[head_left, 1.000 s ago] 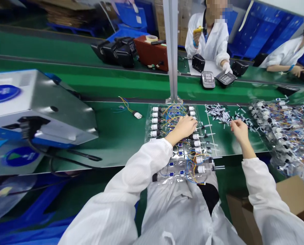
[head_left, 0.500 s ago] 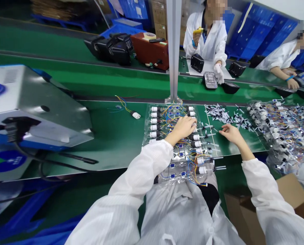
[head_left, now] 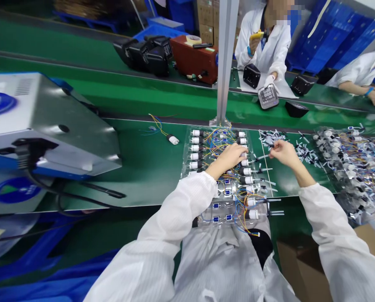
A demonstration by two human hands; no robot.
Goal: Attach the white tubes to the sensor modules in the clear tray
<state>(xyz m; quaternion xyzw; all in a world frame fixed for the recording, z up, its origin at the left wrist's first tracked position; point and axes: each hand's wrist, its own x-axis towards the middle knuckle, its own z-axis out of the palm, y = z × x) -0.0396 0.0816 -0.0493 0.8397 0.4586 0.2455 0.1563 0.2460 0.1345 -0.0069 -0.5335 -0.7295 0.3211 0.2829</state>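
Head view: a clear tray overhanging the bench holds rows of white-capped cylinders, the left hand over some, its grip hidden. The right hand pinches a thin strip; stacked trays farther right hold similar parts.

Desk is smooth green with a soft sheen. Clear plastic tray is super glossy, glare all over it. Machine housing looks like shiny grey metal, post more of a dull silvery metal. Sleeve is matt, finely ribbed cloth; cardboard box is plain matt brown.
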